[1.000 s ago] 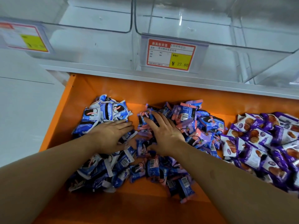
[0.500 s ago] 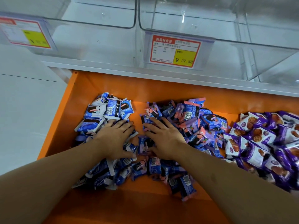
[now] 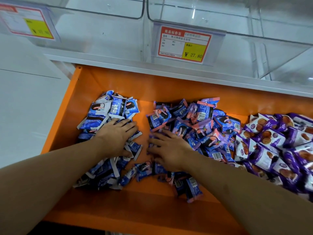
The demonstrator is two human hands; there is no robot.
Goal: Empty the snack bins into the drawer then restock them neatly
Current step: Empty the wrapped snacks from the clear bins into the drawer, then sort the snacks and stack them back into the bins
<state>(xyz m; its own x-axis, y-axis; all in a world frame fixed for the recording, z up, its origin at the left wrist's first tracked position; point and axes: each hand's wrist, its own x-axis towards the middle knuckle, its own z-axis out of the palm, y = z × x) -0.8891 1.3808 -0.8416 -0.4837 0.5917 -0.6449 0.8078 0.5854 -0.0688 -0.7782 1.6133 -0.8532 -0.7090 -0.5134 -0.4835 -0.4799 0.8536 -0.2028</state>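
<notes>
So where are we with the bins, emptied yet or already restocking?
Emptying looks done: both clear bins show nothing inside, and the packets lie in three heaps in the orange drawer. In hand: the left hand and right hand rest flat on the blue packets and blue-pink packets. Restocking is not yet begun.

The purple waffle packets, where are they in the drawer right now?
In the head view, the purple packets are heaped at the right end of the orange drawer, against the blue-and-pink pile that the right hand rests on.
</notes>
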